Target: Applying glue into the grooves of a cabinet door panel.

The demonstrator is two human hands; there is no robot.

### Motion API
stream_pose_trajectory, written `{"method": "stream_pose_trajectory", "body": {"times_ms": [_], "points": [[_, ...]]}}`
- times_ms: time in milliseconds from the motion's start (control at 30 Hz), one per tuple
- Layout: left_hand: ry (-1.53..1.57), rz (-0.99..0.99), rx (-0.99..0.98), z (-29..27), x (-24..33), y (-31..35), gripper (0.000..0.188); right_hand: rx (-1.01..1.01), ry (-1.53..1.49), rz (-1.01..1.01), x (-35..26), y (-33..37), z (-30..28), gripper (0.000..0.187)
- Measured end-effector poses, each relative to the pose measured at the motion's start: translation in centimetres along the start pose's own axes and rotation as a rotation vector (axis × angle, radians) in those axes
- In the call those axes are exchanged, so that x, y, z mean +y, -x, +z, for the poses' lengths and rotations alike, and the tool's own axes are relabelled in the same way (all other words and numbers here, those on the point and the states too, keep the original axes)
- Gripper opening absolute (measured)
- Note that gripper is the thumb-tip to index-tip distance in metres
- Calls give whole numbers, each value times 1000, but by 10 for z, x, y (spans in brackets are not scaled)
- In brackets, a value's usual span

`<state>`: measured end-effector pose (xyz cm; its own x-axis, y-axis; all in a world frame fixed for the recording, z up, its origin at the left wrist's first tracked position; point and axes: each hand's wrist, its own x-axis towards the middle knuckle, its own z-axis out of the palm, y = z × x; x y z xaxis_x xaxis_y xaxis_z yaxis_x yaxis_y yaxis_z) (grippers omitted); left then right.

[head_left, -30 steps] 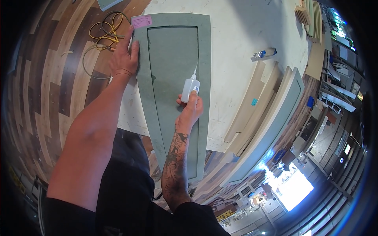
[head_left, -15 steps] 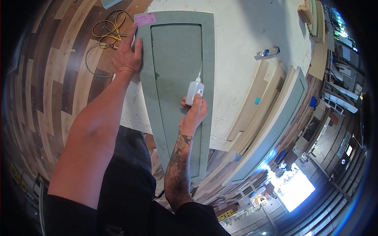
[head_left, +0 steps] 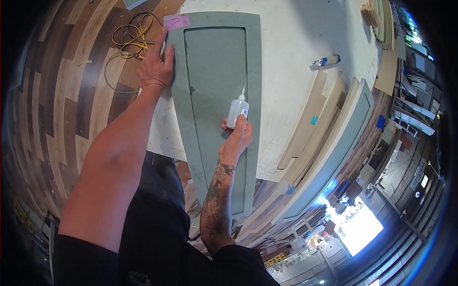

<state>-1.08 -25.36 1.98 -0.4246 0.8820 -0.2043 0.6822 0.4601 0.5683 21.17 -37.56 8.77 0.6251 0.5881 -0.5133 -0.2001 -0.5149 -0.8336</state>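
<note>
R hand (head_left: 237, 137) grips the white bottle (head_left: 235, 112), tip (head_left: 244, 90) near the inner R edge (head_left: 246, 52) of the green panel (head_left: 217, 66) on the white table (head_left: 286, 43), so prob. best squeeze soft, go slow, & let L hand (head_left: 156, 69), fingers apart at the panel's L side, stop slips.

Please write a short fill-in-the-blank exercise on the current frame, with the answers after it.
The right hand grips a translucent white ____.
Its nozzle points ____ the person.
The left hand is on the ____ side of the green panel.
The sticker at the panel's corner is ____.

Missing words: bottle; away from; left; pink.
</note>
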Motion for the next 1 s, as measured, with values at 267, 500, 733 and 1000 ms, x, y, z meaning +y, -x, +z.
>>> {"method": "stream_pose_trajectory", "body": {"times_ms": [267,500,733,1000], "points": [[22,22,28,4,1,-1,55,0,45,7,3,1,-8,37],[17,28,24,4,-1,-4,56,2,45,7,5,4,-11,38],[11,40,36,6,-3,-3,56,17,19,11,6,7,-14,33],[28,47,30,5,0,-3,57,35,55,9,8,10,-21,37]]}}
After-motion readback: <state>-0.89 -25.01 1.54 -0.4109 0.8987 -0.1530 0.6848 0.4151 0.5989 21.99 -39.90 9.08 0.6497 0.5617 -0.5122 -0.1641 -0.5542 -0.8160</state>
